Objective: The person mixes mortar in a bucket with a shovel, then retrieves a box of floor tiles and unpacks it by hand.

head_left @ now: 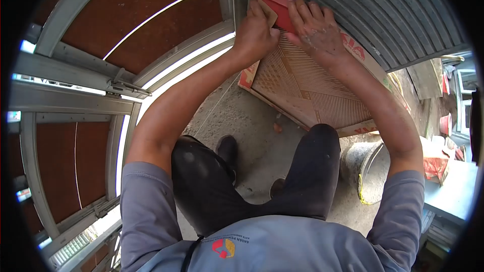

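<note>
In front of my knees stands a tile carton, with a brown tile (312, 85) with ribbed and dotted patterns showing inside its cardboard edges. At the carton's far left corner, a red cardboard flap (282, 10) is folded up, and a tan piece of cardboard (268, 12) shows beside it. My left hand (255, 34) is closed around the tan cardboard at that corner, its thumb pointing toward the red flap. My right hand (317, 31) lies over the red flap with its fingers spread and pressing on it.
A ribbed grey metal shutter (373, 10) rises behind the carton. To the left are metal-framed brown panels (151, 10) with a bolt latch (128, 88). A cement-stained bucket (360, 166) stands by my right knee. A loose string hangs over the concrete floor (217, 106).
</note>
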`<state>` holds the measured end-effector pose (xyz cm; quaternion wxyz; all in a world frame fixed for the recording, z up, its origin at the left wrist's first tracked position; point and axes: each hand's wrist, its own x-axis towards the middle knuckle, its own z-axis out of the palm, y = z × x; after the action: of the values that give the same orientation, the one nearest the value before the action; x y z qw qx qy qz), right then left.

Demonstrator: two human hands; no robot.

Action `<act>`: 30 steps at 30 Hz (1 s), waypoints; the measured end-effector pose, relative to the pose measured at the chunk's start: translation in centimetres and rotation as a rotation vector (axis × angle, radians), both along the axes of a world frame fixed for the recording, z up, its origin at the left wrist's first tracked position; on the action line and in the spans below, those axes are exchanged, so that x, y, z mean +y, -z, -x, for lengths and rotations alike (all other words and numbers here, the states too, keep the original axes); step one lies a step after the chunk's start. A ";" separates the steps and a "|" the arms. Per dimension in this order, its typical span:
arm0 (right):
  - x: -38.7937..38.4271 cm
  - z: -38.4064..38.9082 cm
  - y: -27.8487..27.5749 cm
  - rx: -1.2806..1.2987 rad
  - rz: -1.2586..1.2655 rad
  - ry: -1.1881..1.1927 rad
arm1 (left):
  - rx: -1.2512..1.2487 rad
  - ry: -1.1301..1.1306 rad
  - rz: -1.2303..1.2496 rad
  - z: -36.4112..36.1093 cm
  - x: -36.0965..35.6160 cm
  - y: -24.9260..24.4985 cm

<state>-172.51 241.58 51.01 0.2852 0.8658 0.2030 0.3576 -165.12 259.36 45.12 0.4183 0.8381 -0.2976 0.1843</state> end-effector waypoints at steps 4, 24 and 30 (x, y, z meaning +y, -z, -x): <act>0.4 -0.3 0.4 -0.026 0.022 -0.008 | -0.058 -0.041 -0.007 0.0 -0.6 0.6; 3.6 -1.6 0.3 -0.154 0.292 0.096 | -0.081 -0.068 -0.052 -2.7 1.1 -0.8; 2.3 -4.0 -1.8 0.096 -0.105 -0.062 | -0.025 -0.044 -0.054 -2.4 1.6 -0.9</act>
<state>-168.56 243.84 52.78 0.2180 0.8891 0.2239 0.3344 -162.74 260.97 46.01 0.3876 0.8531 -0.2893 0.1957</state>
